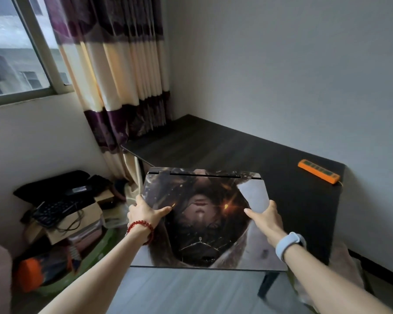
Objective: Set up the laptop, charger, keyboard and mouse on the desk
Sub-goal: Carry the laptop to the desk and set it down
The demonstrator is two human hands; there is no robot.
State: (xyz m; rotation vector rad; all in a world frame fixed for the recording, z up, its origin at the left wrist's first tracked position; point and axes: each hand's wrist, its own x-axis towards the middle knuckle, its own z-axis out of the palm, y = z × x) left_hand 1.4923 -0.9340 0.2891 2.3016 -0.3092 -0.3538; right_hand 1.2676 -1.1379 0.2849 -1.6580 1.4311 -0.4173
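Head view: both hands carry the closed laptop (204,218) over the near end of the dark desk (213,143).

Nearest, the left hand (145,211) grasps the laptop's left edge and the right hand (268,217) its right edge, thumbs lying on the picture-printed lid, other fingers hidden below. The hinge side points away, towards the wall. To set it down well, I'd lower it flat, slip the fingers out only once the base rests, and leave room in front for keyboard and mouse. Left on the floor, a black keyboard (55,210) lies on a cardboard box (82,220) among clutter; charger and mouse I cannot pick out. Farther off, an orange power strip (318,174) sits at the desk's right edge. No brand or writing is legible anywhere.
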